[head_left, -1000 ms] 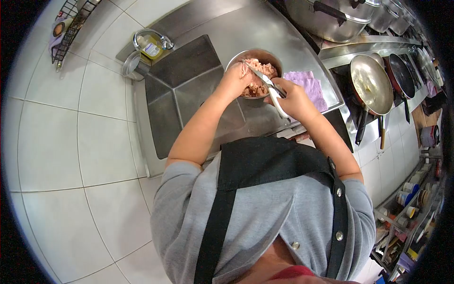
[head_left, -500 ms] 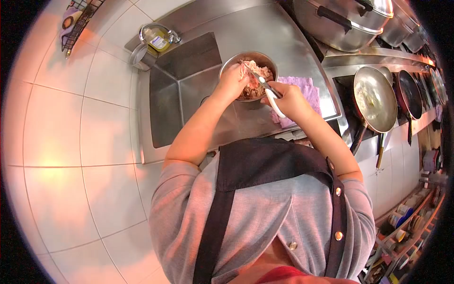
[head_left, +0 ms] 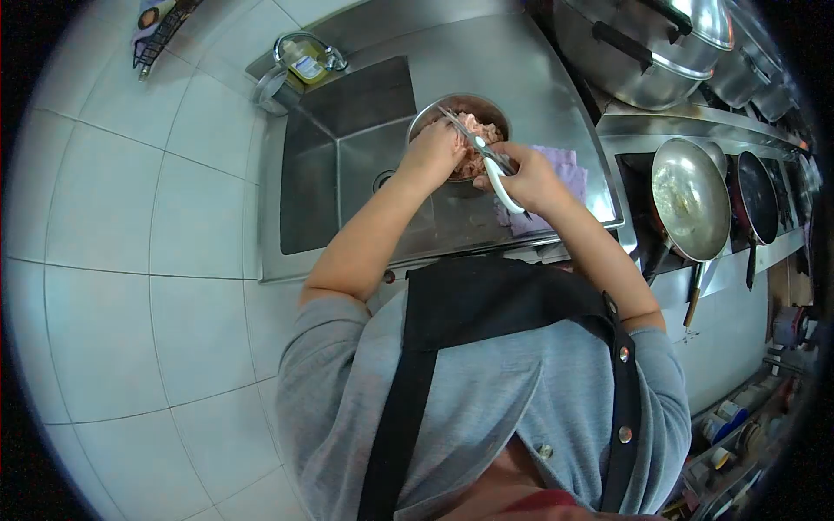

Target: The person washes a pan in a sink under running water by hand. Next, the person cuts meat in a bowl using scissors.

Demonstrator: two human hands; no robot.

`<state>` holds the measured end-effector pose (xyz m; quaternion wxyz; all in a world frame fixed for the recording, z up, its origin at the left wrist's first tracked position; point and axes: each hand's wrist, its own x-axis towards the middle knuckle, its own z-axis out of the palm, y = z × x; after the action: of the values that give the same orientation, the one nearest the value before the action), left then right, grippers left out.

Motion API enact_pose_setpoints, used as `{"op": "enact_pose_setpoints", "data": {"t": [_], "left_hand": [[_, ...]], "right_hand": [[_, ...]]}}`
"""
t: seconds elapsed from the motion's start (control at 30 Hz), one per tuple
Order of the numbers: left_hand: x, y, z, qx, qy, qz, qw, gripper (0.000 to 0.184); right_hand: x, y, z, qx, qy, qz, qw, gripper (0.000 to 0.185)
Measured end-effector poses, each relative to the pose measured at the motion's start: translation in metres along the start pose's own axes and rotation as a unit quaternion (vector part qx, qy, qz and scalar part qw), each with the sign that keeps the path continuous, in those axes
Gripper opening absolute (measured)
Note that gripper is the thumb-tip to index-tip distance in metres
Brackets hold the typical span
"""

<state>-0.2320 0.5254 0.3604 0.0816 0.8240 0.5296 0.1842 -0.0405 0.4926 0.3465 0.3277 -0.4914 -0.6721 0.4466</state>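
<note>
A round metal pot (head_left: 502, 124) stands on the steel counter, with pieces of pale pink raw meat (head_left: 474, 165) in it. Over its left side, my left hand (head_left: 433, 153) is closed round some of this meat. My right hand (head_left: 525, 176) grips white-handled scissors (head_left: 499, 184) at the pot's right edge. Their blades point up and left across the pot, beside the fingers of my left hand, and look slightly parted. A folded purple cloth (head_left: 566, 173) lies on the counter, partly under my right hand.
Left of the pot is a sink (head_left: 308, 187) with a faucet (head_left: 334, 59), a bottle of yellow liquid (head_left: 308, 68) and a metal container (head_left: 274, 90). On the right, a silver pan (head_left: 691, 200) and a dark pan (head_left: 757, 195) sit on the stove, below large pots (head_left: 647, 74).
The view has shifted, and the stove and sink sit differently in it. The scissors' blades now reach over the top of my left hand's fingers and look more parted.
</note>
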Motion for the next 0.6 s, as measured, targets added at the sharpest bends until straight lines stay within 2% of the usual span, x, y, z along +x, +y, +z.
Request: {"op": "enact_pose_setpoints", "data": {"t": [0.07,0.13,0.2,0.23,0.27,0.3,0.33,0.43,0.53,0.57,0.6], "left_hand": [[-0.003,-0.006,0.001,0.009,0.016,0.024,1.0,0.023],[-0.004,-0.009,0.002,-0.047,0.0,0.023,0.999,0.023],[-0.006,-0.013,0.001,-0.06,0.005,0.03,0.998,0.022],[-0.006,-0.014,-0.001,-0.067,0.007,0.034,0.997,0.022],[-0.005,-0.017,-0.005,-0.069,0.007,0.04,0.997,0.022],[-0.004,-0.017,-0.012,-0.102,0.025,0.056,0.993,0.022],[-0.005,-0.018,-0.015,-0.135,0.041,0.071,0.988,0.021],[0.0,-0.036,-0.006,-0.173,0.038,0.08,0.981,0.021],[0.004,-0.04,0.001,-0.171,0.012,0.086,0.981,0.019],[0.005,-0.042,0.002,-0.175,0.01,0.09,0.98,0.019],[0.007,-0.044,0.003,-0.25,-0.063,0.066,0.964,0.021]], "right_hand": [[-0.004,0.0,0.003,-0.006,0.007,-0.004,1.0,0.048],[-0.007,0.002,0.009,-0.01,0.018,-0.007,1.0,0.044],[-0.009,-0.002,0.014,-0.056,0.066,-0.064,0.994,0.037],[-0.012,-0.011,0.012,-0.06,0.071,-0.062,0.994,0.037],[-0.017,-0.022,0.007,0.095,0.0,0.044,0.995,0.036],[-0.02,-0.031,0.006,0.247,-0.071,0.147,0.955,0.035],[-0.02,-0.031,0.009,0.246,-0.066,0.149,0.955,0.035],[-0.016,-0.022,0.02,0.44,-0.085,0.154,0.88,0.038],[-0.017,-0.022,0.029,0.47,-0.115,0.114,0.868,0.044],[-0.019,-0.022,0.029,0.439,-0.107,0.127,0.883,0.05],[-0.02,-0.021,0.029,0.438,-0.102,0.128,0.884,0.05]]}}
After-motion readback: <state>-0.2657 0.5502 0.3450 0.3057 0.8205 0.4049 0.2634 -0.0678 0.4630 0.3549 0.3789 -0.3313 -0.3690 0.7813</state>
